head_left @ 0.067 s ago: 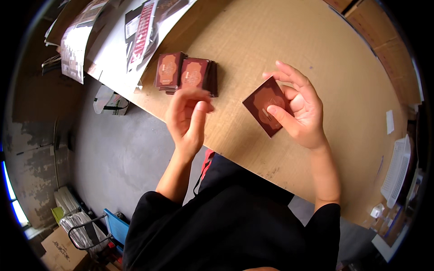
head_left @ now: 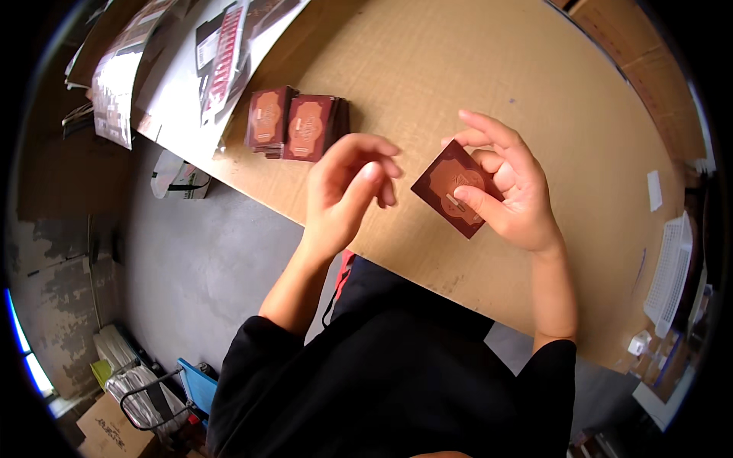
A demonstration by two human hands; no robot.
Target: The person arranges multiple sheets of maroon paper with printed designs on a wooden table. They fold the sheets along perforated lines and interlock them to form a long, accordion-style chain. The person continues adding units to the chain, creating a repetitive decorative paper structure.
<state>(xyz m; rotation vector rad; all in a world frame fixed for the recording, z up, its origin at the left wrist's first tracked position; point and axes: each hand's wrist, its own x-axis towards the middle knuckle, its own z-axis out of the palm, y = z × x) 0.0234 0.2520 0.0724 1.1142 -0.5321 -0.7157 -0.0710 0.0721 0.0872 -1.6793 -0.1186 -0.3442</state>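
Observation:
A dark red, nearly square card (head_left: 449, 183) with an orange-brown label shape is pinched in my right hand (head_left: 518, 195). My thumb presses on its face and the fingers stay behind it, with the card tilted over the table. Nothing is in my left hand (head_left: 340, 197); its fingers are bent and apart from the thumb, a short way left of the card. Beyond that hand, two neighbouring stacks of matching cards, a left stack (head_left: 267, 120) and a right stack (head_left: 308, 128), lie on the tabletop (head_left: 427, 61).
White sheeting with plastic-wrapped packages (head_left: 224, 65) covers the far left of the table. A white plastic basket (head_left: 669, 271) stands at the right edge, cardboard boxes (head_left: 622, 46) at the far right. Below on the floor are a bag (head_left: 179, 175) and a blue folding trolley (head_left: 198, 388).
My left hand has moved right, away from the stacks and toward the held card. The right hand keeps its pinch on the card. The whole view has shifted slightly.

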